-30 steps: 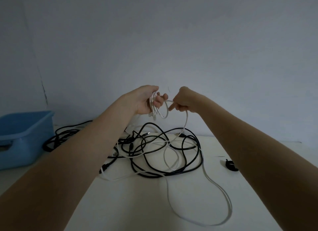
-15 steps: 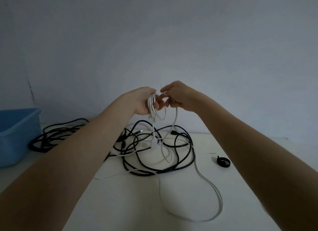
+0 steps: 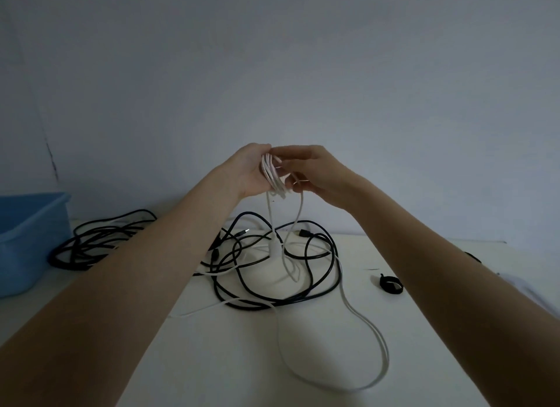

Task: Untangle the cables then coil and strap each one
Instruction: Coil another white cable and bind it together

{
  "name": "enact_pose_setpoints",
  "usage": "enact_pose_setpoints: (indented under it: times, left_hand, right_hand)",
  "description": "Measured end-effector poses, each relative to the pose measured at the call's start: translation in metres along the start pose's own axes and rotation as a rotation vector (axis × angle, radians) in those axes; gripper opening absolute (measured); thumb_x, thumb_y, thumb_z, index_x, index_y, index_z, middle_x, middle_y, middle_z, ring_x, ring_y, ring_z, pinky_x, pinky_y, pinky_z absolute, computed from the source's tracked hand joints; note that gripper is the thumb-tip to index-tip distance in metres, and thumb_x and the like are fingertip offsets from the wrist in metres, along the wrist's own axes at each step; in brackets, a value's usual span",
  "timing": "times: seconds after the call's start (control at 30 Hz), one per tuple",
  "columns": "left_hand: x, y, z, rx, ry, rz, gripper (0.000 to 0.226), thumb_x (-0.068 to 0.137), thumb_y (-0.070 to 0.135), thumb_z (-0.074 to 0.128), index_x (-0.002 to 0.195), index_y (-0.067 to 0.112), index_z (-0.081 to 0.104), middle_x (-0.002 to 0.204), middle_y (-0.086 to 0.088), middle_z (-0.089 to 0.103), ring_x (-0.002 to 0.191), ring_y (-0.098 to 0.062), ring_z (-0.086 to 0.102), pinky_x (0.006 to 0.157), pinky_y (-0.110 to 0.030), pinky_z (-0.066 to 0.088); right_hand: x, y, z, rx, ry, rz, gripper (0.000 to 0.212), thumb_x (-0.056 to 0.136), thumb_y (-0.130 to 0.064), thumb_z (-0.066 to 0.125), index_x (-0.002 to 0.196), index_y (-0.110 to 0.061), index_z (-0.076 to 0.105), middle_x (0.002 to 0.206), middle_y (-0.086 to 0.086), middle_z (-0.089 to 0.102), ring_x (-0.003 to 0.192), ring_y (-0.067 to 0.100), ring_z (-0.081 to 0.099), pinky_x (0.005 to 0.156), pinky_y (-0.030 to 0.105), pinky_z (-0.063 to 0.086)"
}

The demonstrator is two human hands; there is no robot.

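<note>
Cable tangle [image 3: 272,273] lain mid-tabletop [image 3: 242,361] | second cable bundle [image 3: 97,240] placed to its left, beside the tub [image 3: 27,240] at the left edge | strap [image 3: 391,284] set right of the tangle | both hands [image 3: 251,173] [image 3: 315,170] held together above the tangle, coil [image 3: 272,176] held between them.

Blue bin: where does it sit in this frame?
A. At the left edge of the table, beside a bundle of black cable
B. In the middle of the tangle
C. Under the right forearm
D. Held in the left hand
A: the blue bin stands at the far left, next to the black cable bundle on the table.
</note>
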State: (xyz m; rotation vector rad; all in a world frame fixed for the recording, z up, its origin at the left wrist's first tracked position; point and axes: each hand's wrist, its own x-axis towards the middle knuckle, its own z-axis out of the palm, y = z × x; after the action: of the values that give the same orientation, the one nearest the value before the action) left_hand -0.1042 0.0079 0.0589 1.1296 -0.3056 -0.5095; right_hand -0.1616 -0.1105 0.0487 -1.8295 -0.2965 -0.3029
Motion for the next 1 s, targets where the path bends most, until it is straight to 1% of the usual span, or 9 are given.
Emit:
enact_pose_setpoints:
  times: [0.1,0.23,0.37,0.5,0.57,0.67,0.8,0.9,1.0]
  left_hand:
    - [0.005,0.003,0.005,-0.125,0.076,0.094,0.026,0.102,0.018,0.028,0.088,0.005,0.046,0.088,-0.015,0.059,0.078,-0.025,0.059,0.072,-0.033,0.048]
    - [-0.001,0.008,0.021,-0.285,0.066,0.250,0.024,0.100,0.013,0.024,0.082,0.008,0.038,0.053,-0.011,0.064,0.054,-0.024,0.067,0.050,-0.029,0.055]
    - [-0.001,0.020,0.020,-0.349,0.123,0.406,0.027,0.100,0.008,0.026,0.074,0.012,0.033,0.037,-0.001,0.040,0.030,-0.010,0.041,0.062,-0.032,0.055]
    - [-0.002,0.035,0.013,-0.372,0.141,0.458,0.029,0.100,0.008,0.024,0.072,0.014,0.030,0.037,0.000,0.036,0.026,-0.007,0.023,0.054,-0.028,0.056]
    - [-0.002,0.044,0.010,-0.386,0.144,0.449,0.030,0.099,0.007,0.023,0.070,0.013,0.030,0.035,0.001,0.036,0.024,-0.006,0.023,0.039,-0.017,0.046]
    - [-0.005,0.052,0.006,-0.370,0.095,0.391,0.031,0.096,0.004,0.021,0.068,0.015,0.028,0.034,0.003,0.036,0.022,-0.004,0.025,0.027,-0.012,0.020]
    - [-0.018,0.060,0.007,-0.332,-0.063,0.257,0.035,0.098,0.008,0.023,0.065,0.015,0.030,0.034,0.003,0.036,0.021,-0.003,0.026,0.026,-0.014,0.016]
    - [-0.035,0.069,0.003,-0.183,-0.171,0.132,0.035,0.100,0.009,0.023,0.067,0.014,0.033,0.039,0.003,0.039,0.022,-0.004,0.029,0.027,-0.016,0.018]
    - [-0.048,0.073,0.000,-0.016,-0.258,-0.072,0.035,0.101,0.013,0.026,0.069,0.008,0.039,0.048,0.001,0.043,0.022,-0.004,0.031,0.027,-0.018,0.023]
  right_hand:
    - [-0.007,0.003,0.001,0.136,0.044,-0.053,0.024,0.092,0.005,0.050,0.113,-0.002,0.059,0.086,0.011,0.059,0.045,0.010,0.049,0.045,0.020,0.040]
    - [-0.008,0.004,0.006,0.303,0.141,-0.061,0.010,0.092,-0.002,0.053,0.086,-0.006,0.061,0.069,0.005,0.054,0.038,0.008,0.044,0.040,0.018,0.033]
    - [-0.011,0.002,0.007,0.284,0.089,-0.113,0.017,0.092,-0.002,0.054,0.096,-0.011,0.067,0.052,-0.008,0.055,0.042,0.005,0.043,0.044,0.016,0.028]
    - [-0.013,-0.002,0.004,0.254,0.110,-0.119,0.017,0.090,-0.001,0.056,0.102,-0.004,0.068,0.058,-0.004,0.060,0.042,0.006,0.041,0.042,0.015,0.030]
    - [-0.015,0.002,-0.003,0.247,0.003,-0.078,0.020,0.092,-0.004,0.054,0.105,-0.008,0.068,0.067,0.000,0.060,0.043,0.006,0.038,0.041,0.016,0.029]
    - [-0.020,0.018,-0.008,0.243,-0.320,0.056,0.024,0.092,-0.016,0.051,0.110,-0.019,0.066,0.056,-0.002,0.047,0.043,0.007,0.031,0.044,0.018,0.030]
    - [-0.012,0.043,0.001,-0.141,-0.535,0.318,0.048,0.096,-0.046,0.037,0.090,-0.011,0.069,0.048,-0.003,0.029,0.046,0.012,0.025,0.063,0.023,0.044]
    - [0.011,0.041,-0.004,-0.638,-0.379,0.434,0.064,0.090,-0.061,0.038,0.061,-0.008,0.060,0.046,-0.003,0.030,0.046,0.014,0.025,0.064,0.026,0.040]
    - [0.044,-0.010,-0.021,-0.879,0.038,0.279,0.057,0.089,-0.053,0.052,0.053,-0.009,0.051,0.054,0.004,0.042,0.045,0.018,0.038,0.051,0.025,0.035]
